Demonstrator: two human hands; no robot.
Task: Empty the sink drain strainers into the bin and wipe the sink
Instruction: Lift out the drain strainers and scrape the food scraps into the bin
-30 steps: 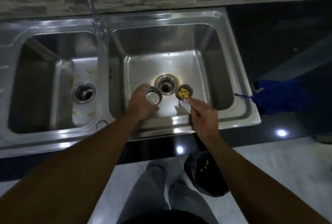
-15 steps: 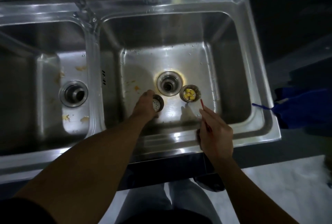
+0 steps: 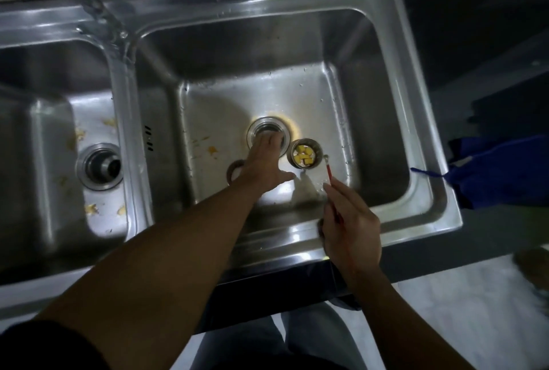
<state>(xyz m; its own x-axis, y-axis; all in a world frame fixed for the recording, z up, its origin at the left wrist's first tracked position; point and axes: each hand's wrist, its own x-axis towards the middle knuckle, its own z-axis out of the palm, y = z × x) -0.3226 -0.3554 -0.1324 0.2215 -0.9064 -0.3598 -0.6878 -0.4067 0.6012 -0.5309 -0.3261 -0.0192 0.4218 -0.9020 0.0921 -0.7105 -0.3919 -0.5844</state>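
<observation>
A person leans over a double-bowl stainless steel sink (image 3: 386, 42), both bare arms reaching into the right-hand bowl. The left hand (image 3: 264, 167) hovers with fingers spread wide and empty, fingertips over the open round drain hole (image 3: 267, 132), which is ringed by a yellowish stain. Just beside that hole, on the bowl floor, stands a small round metal drain strainer cup (image 3: 304, 153), upright and holding yellow food scraps. A second round strainer (image 3: 234, 170) (mostly hidden under the left wrist) lies on the floor nearby. The right hand (image 3: 350, 230) pinches a thin red stick (image 3: 331, 175) whose tip sits close beside the filled cup. Yellow crumbs dot both bowls, and the left bowl's drain (image 3: 99, 166) is dark. A blue cloth (image 3: 502, 173) lies on the dark counter at right.
</observation>
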